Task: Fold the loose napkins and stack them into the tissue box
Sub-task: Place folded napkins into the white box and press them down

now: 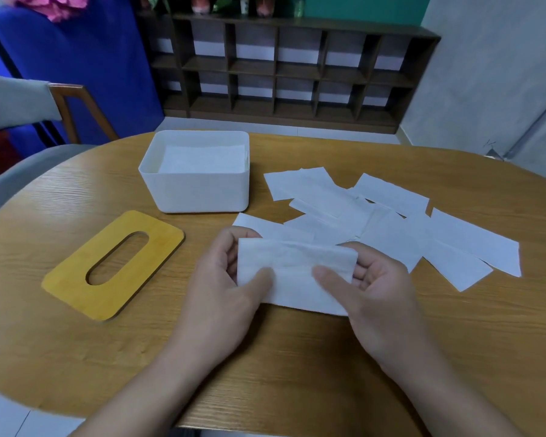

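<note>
Head view: your left hand [230, 279] and right hand [369, 285] both hold one napkin [293, 272] near the front edge of the counter [297, 357]. Your fingers [328, 279] pinch it, thumbs on top, and it is half folded. The white tissue box [196, 193] sits near the back edge with folded napkins inside. The loose napkins [391, 222] lie to the right, and the yellow lid [114, 266] to the left. If you pull too hard, the thin paper could tear. If the edges don't match, the fold could go crooked.
</note>
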Demonstrator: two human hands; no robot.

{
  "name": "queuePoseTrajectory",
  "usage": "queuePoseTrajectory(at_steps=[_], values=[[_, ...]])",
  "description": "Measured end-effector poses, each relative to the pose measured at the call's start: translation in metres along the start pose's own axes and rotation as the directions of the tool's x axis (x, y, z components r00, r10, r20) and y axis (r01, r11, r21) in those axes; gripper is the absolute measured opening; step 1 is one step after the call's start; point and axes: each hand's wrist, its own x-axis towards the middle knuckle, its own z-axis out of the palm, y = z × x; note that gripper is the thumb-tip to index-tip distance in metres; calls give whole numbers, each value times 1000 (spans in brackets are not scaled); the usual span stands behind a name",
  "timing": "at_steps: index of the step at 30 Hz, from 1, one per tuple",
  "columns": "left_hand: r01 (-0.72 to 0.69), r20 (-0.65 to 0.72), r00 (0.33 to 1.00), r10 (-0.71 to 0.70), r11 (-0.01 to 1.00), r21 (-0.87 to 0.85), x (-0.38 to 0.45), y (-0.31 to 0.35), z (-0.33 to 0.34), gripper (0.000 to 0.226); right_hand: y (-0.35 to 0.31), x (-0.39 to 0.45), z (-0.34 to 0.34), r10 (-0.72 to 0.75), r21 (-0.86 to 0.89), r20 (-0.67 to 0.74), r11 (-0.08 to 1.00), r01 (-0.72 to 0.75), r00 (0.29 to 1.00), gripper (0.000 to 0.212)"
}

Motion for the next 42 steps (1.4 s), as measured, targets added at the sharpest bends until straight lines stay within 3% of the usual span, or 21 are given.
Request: queuePoseTrajectory(at_steps=[4, 7, 10, 12, 19, 27, 31, 34, 38, 42], values=[[74, 83, 993, -79, 995, 60, 6, 6, -5, 43, -2, 6, 2, 44, 3, -49, 999, -44, 998, 19], [54, 27, 998, -56, 995, 85, 8, 9, -8, 43, 0, 10, 6, 79, -29, -71, 996, -81, 994, 21], [36, -35, 999, -31, 987, 154, 11, 8, -13, 41, 0, 11, 5, 106, -51, -125, 992, -113, 986, 37], [29, -72, 997, -16, 983, 180, 14, 8, -16, 39, 1, 10, 5, 71, -111, -190, 989, -93, 979, 39], [-59, -105, 991, 86, 971, 231, 18, 16, -19, 17, -9, 18, 22, -58, -148, -321, 989, 10, 945, 15], [-197, -325, 897, 300, 929, 314, 60, 43, -51, 21, -60, 69, 70, -243, -193, -242, 961, 199, 939, 8], [-200, -348, 844, 409, 841, 503, 85, 40, -74, 23, -75, 112, 98, -397, -398, -153, 863, 312, 905, 13], [-106, -347, 856, 382, 789, 606, 100, 30, -88, 34, -73, 140, 113, -447, -547, -45, 759, 352, 893, 13], [-21, -309, 893, 327, 716, 698, 111, 15, -94, 40, -61, 158, 121, -461, -754, 66, 558, 347, 885, 9], [-3, -289, 897, 336, 656, 755, 114, 10, -91, 47, -55, 158, 120, -498, -880, 146, 330, 342, 855, 21]])
